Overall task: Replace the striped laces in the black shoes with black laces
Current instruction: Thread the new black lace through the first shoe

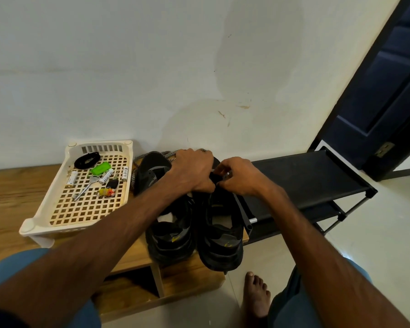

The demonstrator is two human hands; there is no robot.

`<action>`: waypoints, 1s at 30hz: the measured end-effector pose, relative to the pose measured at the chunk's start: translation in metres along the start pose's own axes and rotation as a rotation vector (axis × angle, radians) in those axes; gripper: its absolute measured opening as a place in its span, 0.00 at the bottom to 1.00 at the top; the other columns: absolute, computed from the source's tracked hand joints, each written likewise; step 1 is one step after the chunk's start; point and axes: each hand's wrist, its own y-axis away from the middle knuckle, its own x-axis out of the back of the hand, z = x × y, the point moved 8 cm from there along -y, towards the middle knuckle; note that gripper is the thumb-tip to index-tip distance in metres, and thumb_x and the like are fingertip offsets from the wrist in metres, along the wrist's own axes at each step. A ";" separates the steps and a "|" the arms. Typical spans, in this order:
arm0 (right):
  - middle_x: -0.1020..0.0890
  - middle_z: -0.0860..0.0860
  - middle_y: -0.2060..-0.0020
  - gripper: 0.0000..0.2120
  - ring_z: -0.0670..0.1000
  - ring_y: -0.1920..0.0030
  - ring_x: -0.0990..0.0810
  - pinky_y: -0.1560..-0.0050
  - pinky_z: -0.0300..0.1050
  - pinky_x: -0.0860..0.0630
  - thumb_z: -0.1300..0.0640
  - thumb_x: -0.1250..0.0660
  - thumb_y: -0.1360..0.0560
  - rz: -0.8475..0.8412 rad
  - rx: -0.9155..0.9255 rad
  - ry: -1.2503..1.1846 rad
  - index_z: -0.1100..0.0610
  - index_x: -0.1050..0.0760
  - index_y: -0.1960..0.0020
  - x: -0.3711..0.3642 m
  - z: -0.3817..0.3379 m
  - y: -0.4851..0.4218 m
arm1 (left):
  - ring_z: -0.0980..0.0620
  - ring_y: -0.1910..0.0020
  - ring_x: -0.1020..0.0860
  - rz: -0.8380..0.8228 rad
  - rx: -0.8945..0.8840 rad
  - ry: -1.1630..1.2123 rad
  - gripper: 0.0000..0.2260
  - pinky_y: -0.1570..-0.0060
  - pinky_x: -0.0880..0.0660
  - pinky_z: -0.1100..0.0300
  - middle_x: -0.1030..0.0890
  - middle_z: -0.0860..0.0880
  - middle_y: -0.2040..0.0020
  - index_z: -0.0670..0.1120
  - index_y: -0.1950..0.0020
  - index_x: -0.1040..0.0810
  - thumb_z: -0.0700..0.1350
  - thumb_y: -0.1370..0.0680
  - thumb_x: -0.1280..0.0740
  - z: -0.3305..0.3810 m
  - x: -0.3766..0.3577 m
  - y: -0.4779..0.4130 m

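Both hands (194,170) (240,177) atop black shoes (220,233)

Two black shoes stand side by side at the right end of the worktop (14,185), heels toward the viewer: left shoe (171,235), right shoe (223,240). A black-and-white striped lace (134,176) lies loose beside the left shoe's toe. A black lace (87,160) lies coiled in the basket (27,227).

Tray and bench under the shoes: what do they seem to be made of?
Tray: moulded plastic, cream, slightly glossy, with a grid-perforated base and slotted wall. Bench: wood or wood-look laminate, matt, with brown grain lines; the picture does not settle which.
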 end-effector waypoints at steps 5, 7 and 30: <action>0.16 0.50 0.47 0.13 0.47 0.48 0.18 0.57 0.32 0.25 0.60 0.26 0.23 0.078 0.047 -0.026 0.56 0.19 0.38 0.005 -0.003 0.001 | 0.48 0.55 0.18 0.036 0.168 0.715 0.10 0.50 0.22 0.51 0.16 0.50 0.56 0.44 0.49 0.20 0.48 0.22 0.37 -0.027 0.021 -0.003; 0.14 0.48 0.53 0.07 0.46 0.52 0.16 0.53 0.37 0.22 0.55 0.27 0.22 0.217 0.105 -0.144 0.55 0.16 0.46 0.017 -0.010 0.005 | 0.56 0.68 0.21 0.088 0.163 1.096 0.09 0.65 0.25 0.59 0.16 0.51 0.64 0.44 0.52 0.17 0.44 0.22 0.37 -0.035 0.048 -0.003; 0.19 0.53 0.64 0.16 0.54 0.61 0.17 0.48 0.50 0.20 0.51 0.36 0.16 0.171 0.168 -1.053 0.57 0.22 0.59 0.050 -0.023 0.031 | 0.65 0.57 0.16 0.339 0.211 0.996 0.04 0.49 0.22 0.65 0.13 0.56 0.62 0.49 0.51 0.13 0.47 0.24 0.25 -0.083 0.058 0.019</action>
